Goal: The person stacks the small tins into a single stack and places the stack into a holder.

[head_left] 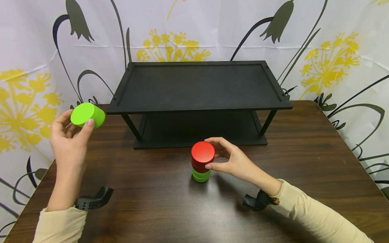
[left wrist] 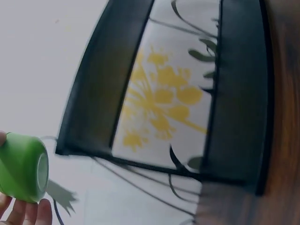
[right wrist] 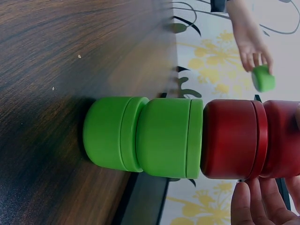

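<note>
A small green jar (head_left: 88, 114) is pinched between the thumb and fingers of my left hand (head_left: 69, 135), held up tilted at the left of the shelf. The left wrist view shows its rounded base (left wrist: 42, 170). Near the middle of the table, my right hand (head_left: 232, 160) grips the top red jar (head_left: 203, 152) of an upright stack. In the right wrist view the stack has a lower green jar (right wrist: 105, 133) on the table, another green jar (right wrist: 164, 136) on it, then a lower red jar (right wrist: 229, 138) and the gripped red one, all touching.
A black two-tier shelf (head_left: 197, 86) stands at the back of the dark wooden table (head_left: 146, 206), just behind the stack. Behind it hangs a white cloth (head_left: 218, 30) with flower prints. Black camera mounts (head_left: 95, 199) sit on both wrists.
</note>
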Action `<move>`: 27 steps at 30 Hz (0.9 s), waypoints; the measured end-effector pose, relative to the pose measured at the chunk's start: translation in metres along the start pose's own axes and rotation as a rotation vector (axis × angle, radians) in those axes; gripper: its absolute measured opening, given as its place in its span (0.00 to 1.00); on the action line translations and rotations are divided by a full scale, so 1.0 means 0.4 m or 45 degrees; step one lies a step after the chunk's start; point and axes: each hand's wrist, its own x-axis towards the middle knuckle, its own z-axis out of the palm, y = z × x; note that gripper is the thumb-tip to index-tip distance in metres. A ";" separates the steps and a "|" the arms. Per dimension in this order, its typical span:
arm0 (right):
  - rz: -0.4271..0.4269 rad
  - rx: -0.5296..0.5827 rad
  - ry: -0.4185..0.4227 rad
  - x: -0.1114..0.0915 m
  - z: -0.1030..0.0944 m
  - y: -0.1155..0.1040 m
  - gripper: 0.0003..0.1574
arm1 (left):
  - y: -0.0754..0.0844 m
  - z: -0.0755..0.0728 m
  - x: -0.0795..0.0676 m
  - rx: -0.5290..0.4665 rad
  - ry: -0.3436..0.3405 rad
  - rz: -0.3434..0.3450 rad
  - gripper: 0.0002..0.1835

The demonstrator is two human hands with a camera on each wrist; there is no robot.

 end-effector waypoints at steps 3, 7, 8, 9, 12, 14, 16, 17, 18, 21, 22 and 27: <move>-0.001 -0.001 -0.002 0.000 0.000 0.001 0.39 | 0.018 0.021 -0.022 -0.033 -0.057 0.036 0.25; 0.000 -0.004 -0.004 0.002 0.000 0.002 0.39 | 0.038 0.046 -0.054 -0.010 -0.161 0.062 0.25; 0.000 -0.003 -0.004 0.003 0.000 0.002 0.39 | 0.041 0.052 -0.062 0.006 -0.189 0.067 0.25; 0.000 -0.001 -0.005 0.003 0.000 0.002 0.39 | 0.045 0.058 -0.070 0.022 -0.217 0.068 0.25; 0.002 0.002 -0.006 0.005 -0.001 0.002 0.39 | 0.052 0.074 -0.093 0.093 -0.300 0.066 0.26; 0.003 0.002 -0.006 0.005 -0.001 0.002 0.39 | 0.055 0.085 -0.109 0.151 -0.352 0.061 0.27; 0.006 -0.001 -0.006 0.005 -0.001 0.002 0.39 | 0.058 0.094 -0.125 0.251 -0.402 0.054 0.28; 0.005 -0.002 -0.006 0.005 -0.001 0.002 0.39 | 0.060 0.098 -0.133 0.301 -0.430 0.054 0.29; 0.005 -0.001 -0.006 0.005 -0.001 0.002 0.39 | 0.062 0.102 -0.141 0.357 -0.458 0.055 0.29; 0.003 0.000 -0.006 0.004 -0.001 0.002 0.39 | 0.064 0.114 -0.162 0.492 -0.543 0.094 0.31; 0.002 0.001 -0.006 0.004 -0.002 0.002 0.39 | 0.064 0.119 -0.168 0.514 -0.575 0.107 0.31; 0.002 -0.003 -0.006 0.002 -0.002 0.004 0.39 | 0.061 0.141 -0.194 0.518 -0.709 0.133 0.31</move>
